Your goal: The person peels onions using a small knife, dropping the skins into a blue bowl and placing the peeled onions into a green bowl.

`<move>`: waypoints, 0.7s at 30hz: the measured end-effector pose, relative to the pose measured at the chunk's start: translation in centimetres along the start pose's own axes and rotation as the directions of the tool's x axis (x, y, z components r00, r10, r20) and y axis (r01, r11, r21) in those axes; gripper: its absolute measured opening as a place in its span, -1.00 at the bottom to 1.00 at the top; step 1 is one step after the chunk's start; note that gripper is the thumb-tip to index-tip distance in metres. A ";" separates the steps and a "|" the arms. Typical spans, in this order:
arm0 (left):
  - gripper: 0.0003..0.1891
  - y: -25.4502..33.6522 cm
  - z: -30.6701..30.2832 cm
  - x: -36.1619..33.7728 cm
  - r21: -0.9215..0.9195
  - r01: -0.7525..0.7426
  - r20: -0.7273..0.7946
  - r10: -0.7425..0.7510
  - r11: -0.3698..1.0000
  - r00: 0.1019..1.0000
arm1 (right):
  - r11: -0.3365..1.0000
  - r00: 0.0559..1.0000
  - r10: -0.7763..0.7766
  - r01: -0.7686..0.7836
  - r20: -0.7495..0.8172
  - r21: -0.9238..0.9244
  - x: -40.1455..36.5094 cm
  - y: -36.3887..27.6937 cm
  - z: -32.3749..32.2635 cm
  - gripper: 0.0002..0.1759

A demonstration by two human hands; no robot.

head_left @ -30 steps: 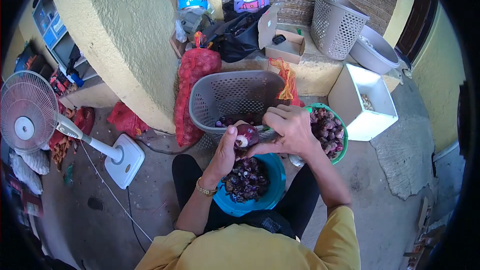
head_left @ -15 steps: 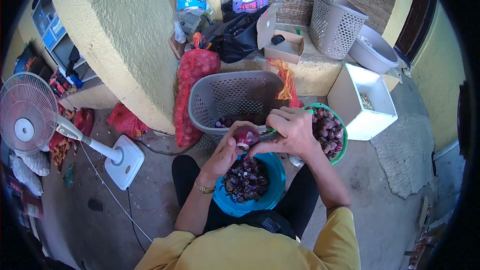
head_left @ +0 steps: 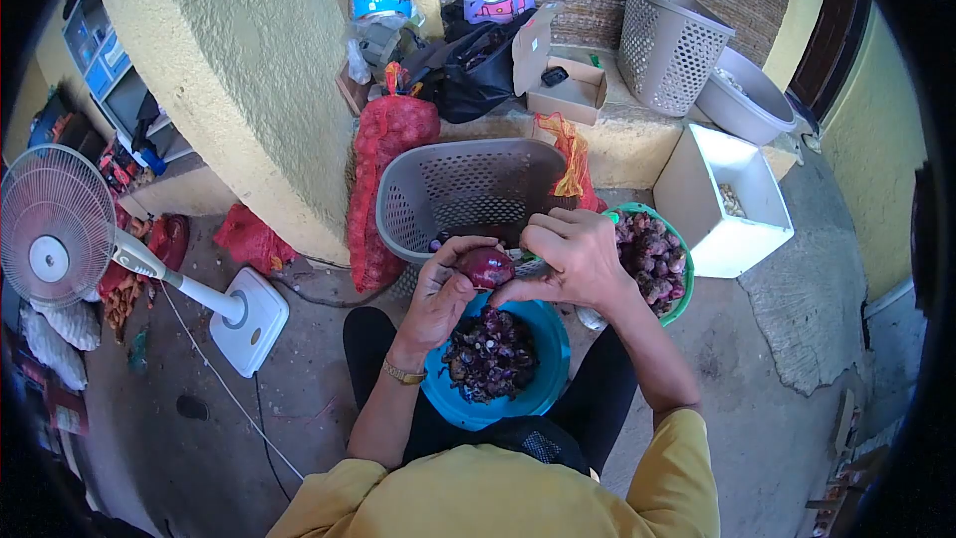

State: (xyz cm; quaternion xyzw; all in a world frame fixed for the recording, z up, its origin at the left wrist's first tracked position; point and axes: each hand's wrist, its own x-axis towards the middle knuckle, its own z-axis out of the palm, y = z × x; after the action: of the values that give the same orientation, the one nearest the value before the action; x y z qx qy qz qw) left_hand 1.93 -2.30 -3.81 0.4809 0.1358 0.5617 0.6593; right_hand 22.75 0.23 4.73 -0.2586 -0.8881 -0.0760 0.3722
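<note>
A red onion (head_left: pixel 486 268) is gripped in the curled fingers of my left hand (head_left: pixel 434 301), above the blue basin (head_left: pixel 556 364). My right hand (head_left: pixel 580 261) is closed around a small knife (head_left: pixel 527 256); a bit of its green handle shows, and most of the rest is hidden by the fingers. The blade is close to the onion's right side, and my right thumb reaches to its lower edge. Dark onion skins and scraps (head_left: pixel 490 357) lie in the basin between my legs. Just beyond my hands stands a grey perforated basket (head_left: pixel 468 161), with a few onions partly visible inside.
To the right, a green-rimmed basin (head_left: pixel 687 279) holds many onions, beside a white foam box (head_left: pixel 697 239). A red net sack (head_left: pixel 376 209) leans left of the basket. A white stand fan (head_left: pixel 60 239) stands at far left. Another perforated basket (head_left: pixel 667 50) sits on the ledge.
The onion has been turned in my left hand: its pale cut end faced me before, and now its smooth purple side shows. Both hands stay in nearly the same place.
</note>
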 end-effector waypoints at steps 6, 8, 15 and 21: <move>-0.34 -0.4 0.1 -0.1 -0.039 -0.009 0.019 0.010 0.999 1.000 | 0.998 0.995 -0.054 0.051 -0.085 -0.034 -0.3 0.4 0.9 -0.33; -0.38 -0.6 0.1 -0.1 -0.048 -0.016 0.010 0.017 0.999 1.000 | 0.997 0.996 -0.060 0.057 -0.065 -0.053 -0.6 0.4 0.9 -0.34; -0.34 -0.6 0.7 -0.2 -0.081 0.000 -0.052 -0.004 0.997 0.999 | 1.000 0.999 0.018 -0.018 -0.048 -0.001 -0.4 0.3 0.1 -0.47; -0.34 -0.5 0.8 -0.2 -0.072 0.011 -0.060 -0.016 0.997 0.998 | 0.997 0.998 -0.017 0.021 0.061 -0.070 -1.4 0.7 0.4 -0.46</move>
State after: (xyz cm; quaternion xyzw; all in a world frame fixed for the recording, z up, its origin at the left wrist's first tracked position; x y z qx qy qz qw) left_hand 2.76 -2.80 -3.87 0.4386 0.1387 0.5762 0.6756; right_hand 23.65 0.36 3.45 -0.2652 -0.8982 -0.1029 0.3350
